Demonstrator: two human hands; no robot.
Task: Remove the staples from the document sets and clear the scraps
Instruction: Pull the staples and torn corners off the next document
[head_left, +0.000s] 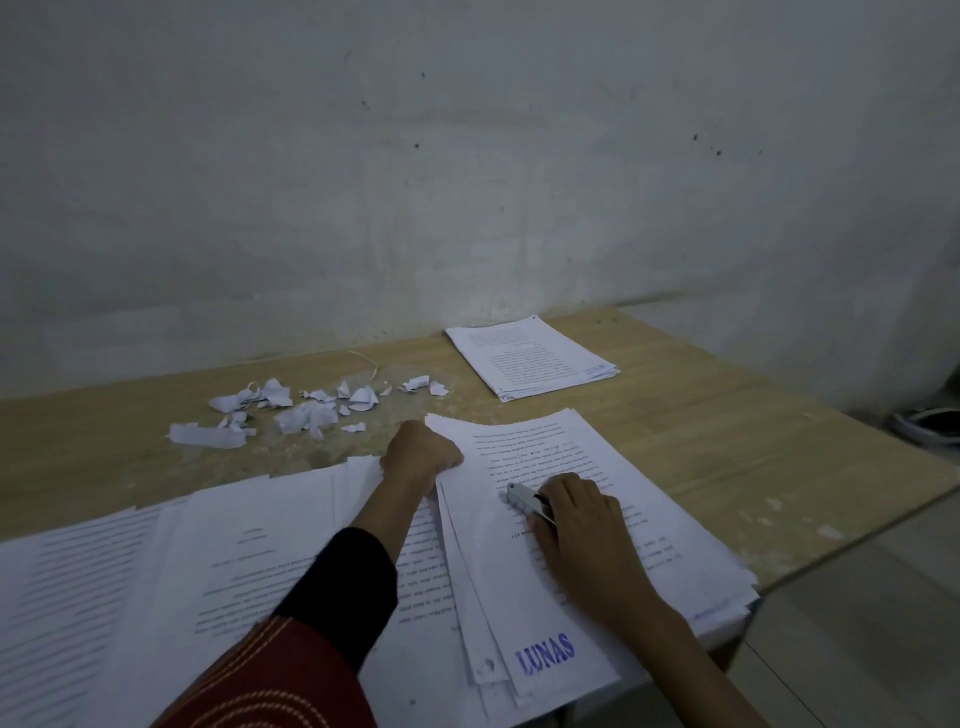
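Ragged white scraps (291, 410) are scattered on the pale wood-grain table (727, 441), behind flat printed sheets (130, 571) cut off at the left frame edge. The left hand (422, 451) is clenched around the far corner of the document set (623, 561), which is hidden by the fist. A small silver staple remover (525, 499) is gripped by the right hand (576, 512) on the top page. A squared stack (535, 358) lies farther right, bare tabletop beside it.

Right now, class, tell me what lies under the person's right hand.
A metal staple remover pokes out from under the right hand, which rests on the document set stamped LUNAS. Its rear and the text beneath the palm are covered.
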